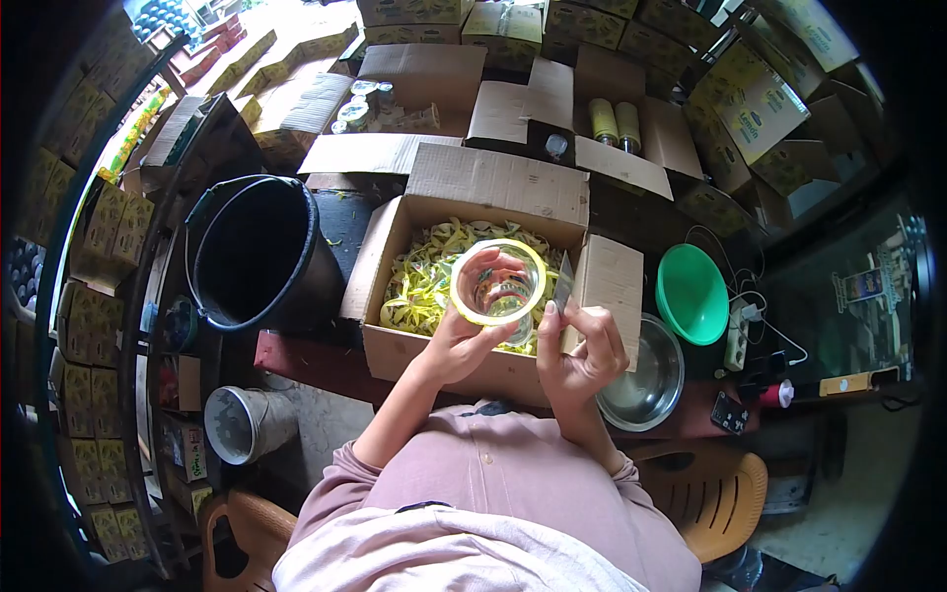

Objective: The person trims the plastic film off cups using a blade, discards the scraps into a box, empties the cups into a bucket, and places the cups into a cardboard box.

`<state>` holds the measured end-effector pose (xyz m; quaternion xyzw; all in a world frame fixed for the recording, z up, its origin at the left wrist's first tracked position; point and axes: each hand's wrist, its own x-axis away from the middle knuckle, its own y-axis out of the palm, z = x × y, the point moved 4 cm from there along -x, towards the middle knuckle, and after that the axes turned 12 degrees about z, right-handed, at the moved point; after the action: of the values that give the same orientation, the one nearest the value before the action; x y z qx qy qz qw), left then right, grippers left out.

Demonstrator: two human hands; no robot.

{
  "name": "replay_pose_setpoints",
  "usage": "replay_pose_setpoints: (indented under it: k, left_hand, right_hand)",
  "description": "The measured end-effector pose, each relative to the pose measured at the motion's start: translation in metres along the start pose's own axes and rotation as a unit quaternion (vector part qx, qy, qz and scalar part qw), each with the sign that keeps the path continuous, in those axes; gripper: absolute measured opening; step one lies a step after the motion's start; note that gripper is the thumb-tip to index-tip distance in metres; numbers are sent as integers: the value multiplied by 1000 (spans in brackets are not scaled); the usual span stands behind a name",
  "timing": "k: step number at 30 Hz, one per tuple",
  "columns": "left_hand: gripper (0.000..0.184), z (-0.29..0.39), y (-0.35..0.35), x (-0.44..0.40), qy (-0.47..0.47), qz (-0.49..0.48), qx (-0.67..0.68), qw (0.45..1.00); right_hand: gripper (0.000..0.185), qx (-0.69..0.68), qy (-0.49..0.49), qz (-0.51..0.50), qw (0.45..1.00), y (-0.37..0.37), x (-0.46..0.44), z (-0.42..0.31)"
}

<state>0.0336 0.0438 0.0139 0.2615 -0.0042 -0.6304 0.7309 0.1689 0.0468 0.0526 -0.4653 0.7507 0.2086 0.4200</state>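
My left hand (464,340) is wrapped round a clear plastic cup (498,283) with a yellow rim, its mouth turned toward me. Just to the right, my right hand (584,355) pinches a thin grey blade (564,284) between thumb and fingers, close to the rim but apart from it. Both hands are above an open cardboard box (449,365) filled with yellow and white strips (419,286). The cup hides part of the strips and some fingers of my left hand.
A black bucket (258,257) stands left of the box, a grey-white bucket (247,424) lower left. At right are a green basin (692,294), a metal bowl (651,380), a power strip (736,340) and a phone (729,413). Open cartons (513,104) stand behind.
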Motion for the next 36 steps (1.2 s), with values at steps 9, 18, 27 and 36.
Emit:
replay_pose_setpoints:
  k: [9,18,27,36]
  left_hand:
    - [68,-4,-1,3,45,-20,-62,997]
    - [68,0,-2,5,34,-45,-103,993]
    - [67,2,0,-1,17,-28,-40,999]
    - [67,-2,-8,0,42,-52,-119,991]
  right_hand:
    - [21,14,-40,7,999,2,1,-4]
    - [19,-64,42,-20,997,4,-5,14]
    - [17,-39,9,-4,999,-3,-2,-1]
    - [22,-18,-35,-4,999,2,-5,-1]
